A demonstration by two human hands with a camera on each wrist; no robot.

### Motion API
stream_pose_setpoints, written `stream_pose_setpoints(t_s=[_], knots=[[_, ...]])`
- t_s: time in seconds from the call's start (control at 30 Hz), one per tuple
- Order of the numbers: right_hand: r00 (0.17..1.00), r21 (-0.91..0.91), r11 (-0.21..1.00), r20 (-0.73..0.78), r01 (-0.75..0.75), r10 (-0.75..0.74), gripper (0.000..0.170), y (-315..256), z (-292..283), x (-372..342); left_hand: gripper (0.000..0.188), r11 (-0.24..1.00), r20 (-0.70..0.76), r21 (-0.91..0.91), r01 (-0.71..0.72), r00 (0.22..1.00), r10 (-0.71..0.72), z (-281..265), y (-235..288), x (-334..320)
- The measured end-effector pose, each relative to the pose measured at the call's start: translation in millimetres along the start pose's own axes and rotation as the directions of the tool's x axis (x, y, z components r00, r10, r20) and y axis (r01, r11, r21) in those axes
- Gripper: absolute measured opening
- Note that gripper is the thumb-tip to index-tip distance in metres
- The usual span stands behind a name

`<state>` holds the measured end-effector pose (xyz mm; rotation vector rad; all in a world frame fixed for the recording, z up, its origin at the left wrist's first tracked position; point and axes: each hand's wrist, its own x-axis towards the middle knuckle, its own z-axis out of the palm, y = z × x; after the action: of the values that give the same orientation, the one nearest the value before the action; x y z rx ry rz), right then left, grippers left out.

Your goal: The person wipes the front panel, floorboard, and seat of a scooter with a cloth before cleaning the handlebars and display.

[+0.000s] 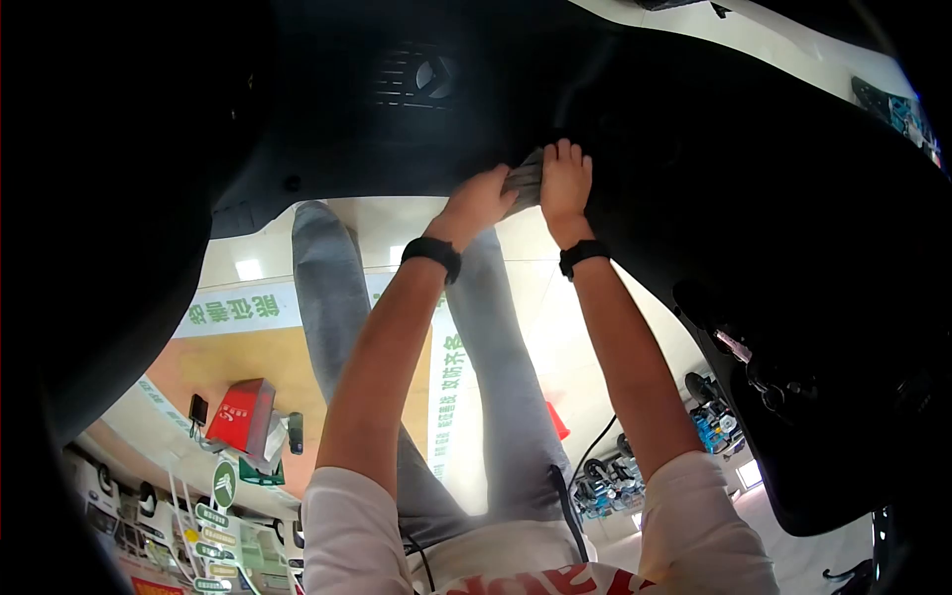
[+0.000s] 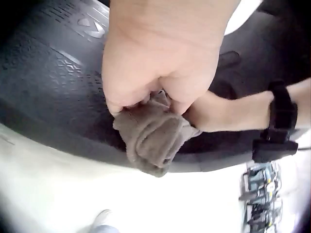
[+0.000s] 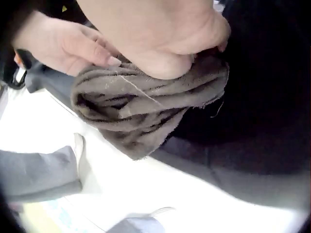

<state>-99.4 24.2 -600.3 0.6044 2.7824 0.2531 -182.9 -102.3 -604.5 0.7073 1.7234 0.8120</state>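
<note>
A crumpled grey-brown cloth (image 1: pixel 526 182) is bunched between both hands against a dark moulded panel (image 1: pixel 337 149). My left hand (image 1: pixel 478 205) grips its left side; in the left wrist view, folds of the cloth (image 2: pixel 153 136) hang out from under the curled fingers. Close beside it on the right, my right hand (image 1: pixel 566 188) holds the other side. The right wrist view has the cloth (image 3: pixel 146 97) bulging out below the right hand (image 3: pixel 165 39), with the left thumb (image 3: pixel 99 53) along its edge. The right fingertips are partly hidden there.
The panel carries a slotted area with a round emblem (image 1: pixel 433 76). A dark curved body (image 1: pixel 714 228) rises on the right. Below are my grey-trousered legs (image 1: pixel 496 367) and a pale floor with printed strips (image 1: pixel 238 308). A red box (image 1: pixel 241 409) stands farther off.
</note>
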Motion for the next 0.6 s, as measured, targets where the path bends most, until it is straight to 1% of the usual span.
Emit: stream_pose_setpoints(t_s=[0.03,0.1,0.13,0.2,0.23,0.3,0.33,0.37,0.4,0.43,0.47,0.5,0.53,0.57,0.6], knots=[[1.000,-0.003,1.000,-0.002,0.000,0.000,0.011,-5,1,-9,0.039,1.000,-0.001,-0.001,-0.003,1.000,0.003,2,-7,-6],[0.987,0.070,0.994,0.140,-0.086,0.075,0.011,-11,4,-33,0.034,0.998,0.022,0.064,0.024,0.999,-0.025,5,-10,-24],[0.988,0.073,0.994,0.136,-0.082,0.071,0.011,-12,4,-43,0.034,0.998,0.016,0.065,0.026,1.000,-0.027,10,-11,-29],[0.963,0.203,0.966,0.248,-0.162,0.109,0.011,-19,1,-56,0.029,0.975,0.101,0.218,0.038,0.993,-0.061,17,-18,-37],[0.931,0.236,0.957,0.355,-0.171,0.079,0.010,-20,-1,-58,0.026,0.981,0.038,0.196,0.006,0.999,-0.013,19,-19,-45],[0.947,0.319,0.934,0.316,-0.163,0.058,0.018,-17,-20,-48,0.026,0.967,-0.109,0.222,-0.126,0.982,0.153,17,-17,-51],[0.965,0.360,0.920,0.252,-0.158,0.068,0.023,-12,-29,-38,0.026,0.967,-0.109,0.221,-0.130,0.982,0.157,13,-15,-48],[0.987,0.369,0.922,0.140,-0.121,0.074,0.012,-7,-43,-25,0.026,0.974,-0.131,0.202,-0.102,0.983,0.130,0,-5,-43],[0.995,0.366,0.925,0.040,-0.102,0.094,0.012,-2,-60,-10,0.027,0.981,-0.151,0.178,-0.075,0.983,0.103,-8,4,-37],[0.992,0.360,0.929,-0.060,-0.082,0.111,0.012,3,-70,2,0.028,0.981,-0.230,0.148,-0.128,0.960,0.160,-9,7,-27],[0.992,0.350,0.933,-0.060,-0.082,0.110,0.012,8,-67,8,0.028,0.975,-0.253,0.162,-0.150,0.949,0.188,-13,12,-15],[0.991,0.289,0.952,-0.062,-0.097,0.119,0.012,13,-64,17,0.028,0.970,-0.279,0.175,-0.169,0.936,0.213,-17,19,-3],[0.990,0.229,0.968,-0.064,-0.107,0.125,0.012,17,-62,23,0.028,0.972,-0.286,0.167,-0.168,0.935,0.210,-22,27,7],[0.991,0.226,0.969,-0.065,-0.097,0.114,0.012,18,-56,25,0.028,0.957,-0.267,0.219,-0.188,0.932,0.244,-28,34,17],[0.997,0.126,0.989,0.004,-0.077,0.077,0.011,15,-45,26,0.027,0.938,-0.245,0.279,-0.208,0.929,0.279,-33,34,26]])
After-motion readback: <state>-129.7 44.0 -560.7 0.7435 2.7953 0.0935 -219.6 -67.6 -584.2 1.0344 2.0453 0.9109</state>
